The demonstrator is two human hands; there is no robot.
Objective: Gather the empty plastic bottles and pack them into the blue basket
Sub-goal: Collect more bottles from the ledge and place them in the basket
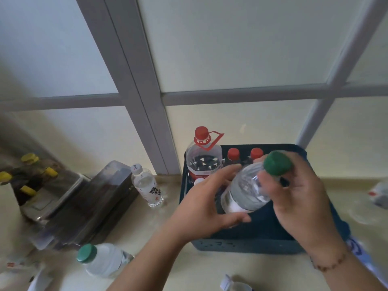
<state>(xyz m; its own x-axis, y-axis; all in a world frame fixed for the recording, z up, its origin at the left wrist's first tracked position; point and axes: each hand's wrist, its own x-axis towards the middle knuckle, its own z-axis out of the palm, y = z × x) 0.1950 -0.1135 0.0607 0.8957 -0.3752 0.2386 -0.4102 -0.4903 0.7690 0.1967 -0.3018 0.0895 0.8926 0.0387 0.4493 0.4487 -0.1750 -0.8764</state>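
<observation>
A clear plastic bottle with a green cap [247,191] is tilted above the blue basket [247,244]. My right hand [302,198] grips its neck just under the cap, and my left hand [203,204] wraps its lower body. Inside the basket stand a large clear bottle with a red cap and handle [203,158] and two small red-capped bottles [233,154], [256,153]. On the counter to the left stands a white-capped bottle [147,185]. Another green-capped bottle [102,259] lies near the front left.
A dark rectangular box [100,198] and a metal tray with yellow-capped dark bottles [31,173] sit at the left. A crumpled bottle [380,194] lies at the far right. Part of another bottle [237,286] shows at the bottom edge. A frosted window rises behind the counter.
</observation>
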